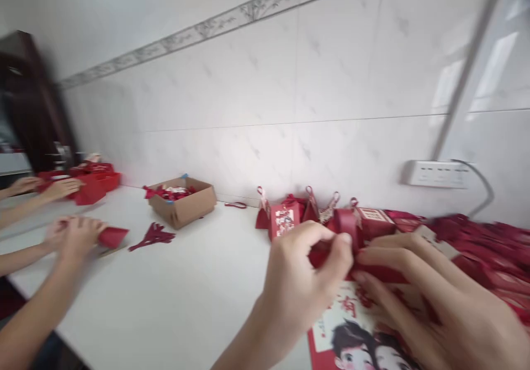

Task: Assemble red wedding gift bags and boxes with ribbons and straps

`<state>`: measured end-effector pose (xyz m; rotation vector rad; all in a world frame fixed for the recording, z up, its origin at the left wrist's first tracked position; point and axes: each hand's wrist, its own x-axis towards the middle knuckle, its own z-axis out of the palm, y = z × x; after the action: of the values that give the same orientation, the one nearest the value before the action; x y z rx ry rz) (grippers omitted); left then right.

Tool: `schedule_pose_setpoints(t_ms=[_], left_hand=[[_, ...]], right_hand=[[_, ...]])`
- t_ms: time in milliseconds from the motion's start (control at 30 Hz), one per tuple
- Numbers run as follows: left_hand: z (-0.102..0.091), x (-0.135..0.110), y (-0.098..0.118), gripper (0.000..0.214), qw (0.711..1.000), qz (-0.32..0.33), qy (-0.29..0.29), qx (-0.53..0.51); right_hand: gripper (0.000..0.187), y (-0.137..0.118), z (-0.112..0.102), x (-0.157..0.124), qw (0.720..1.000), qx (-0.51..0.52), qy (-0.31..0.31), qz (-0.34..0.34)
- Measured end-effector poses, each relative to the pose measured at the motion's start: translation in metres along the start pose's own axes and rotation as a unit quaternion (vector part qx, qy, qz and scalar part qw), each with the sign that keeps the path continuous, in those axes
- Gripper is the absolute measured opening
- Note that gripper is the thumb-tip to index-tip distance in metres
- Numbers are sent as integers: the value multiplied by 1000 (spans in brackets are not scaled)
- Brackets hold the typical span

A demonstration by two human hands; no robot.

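Head view, read from 9 o'clock to 3 o'clock. At the far left, other people's hands work on red paper: one pair (pixel 62 188) rests at a heap of red cartons (pixel 96 183), and a nearer pair (pixel 77 232) closes over a folded red piece (pixel 112 236). Loose red ribbon scraps (pixel 151 236) lie just beside that piece. A cardboard box (pixel 184 201) holding more red items stands at 11 o'clock on the white surface (pixel 186 292). A row of finished gift boxes (pixel 285 216) with ribbon loops stands against the tiled wall at 12 o'clock.

The wearer's left hand (pixel 306 270) comes in from 6 o'clock, wrist straight and knuckles up. Its thumb and forefinger are pinched narrow on the top flap of a red box (pixel 345 223), which sits just in front of the finished row. The right hand (pixel 426 304) enters from 4 o'clock. Its fingers (pixel 397 254) are stretched long and slightly spread, lying flat on the lower red edge and pressing rather than gripping; the thumb is hidden. A printed sheet (pixel 351 331) with cartoon figures lies under both hands. A stack of flat red sheets (pixel 488 248) spreads toward 3 o'clock, below a wall socket strip (pixel 439 174).

The step in hand appears to be closing or creasing the box top. A further fold would call for the right hand to hold the base steady while the pinch stays firm. Motion blur hides finer detail.
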<state>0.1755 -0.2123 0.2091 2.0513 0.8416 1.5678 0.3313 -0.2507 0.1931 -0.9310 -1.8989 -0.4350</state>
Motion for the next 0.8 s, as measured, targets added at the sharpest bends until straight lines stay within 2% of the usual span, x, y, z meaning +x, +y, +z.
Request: schedule_pose_setpoints(t_ms=[67,200,333,633,800], left_hand=[[0,1,-2,23,1000,2,-9,2],[2,1,-2,24,1000,9,0,5],[2,1,-2,25,999,19,10,30],[2,-1,-2,24,997,38,24,65],[5,-2,-1,24,996,55,21,70]], right_hand=[[8,-9,-7,7,999,0,-41,21],[10,-16,-6,8,995,-2,-66,71],[9,-15,-5,5,992,-7,-88,92],[8,-19,-5,6,994,-25,-75,81],[6,-19,-5,5,995,-54,-40,78]])
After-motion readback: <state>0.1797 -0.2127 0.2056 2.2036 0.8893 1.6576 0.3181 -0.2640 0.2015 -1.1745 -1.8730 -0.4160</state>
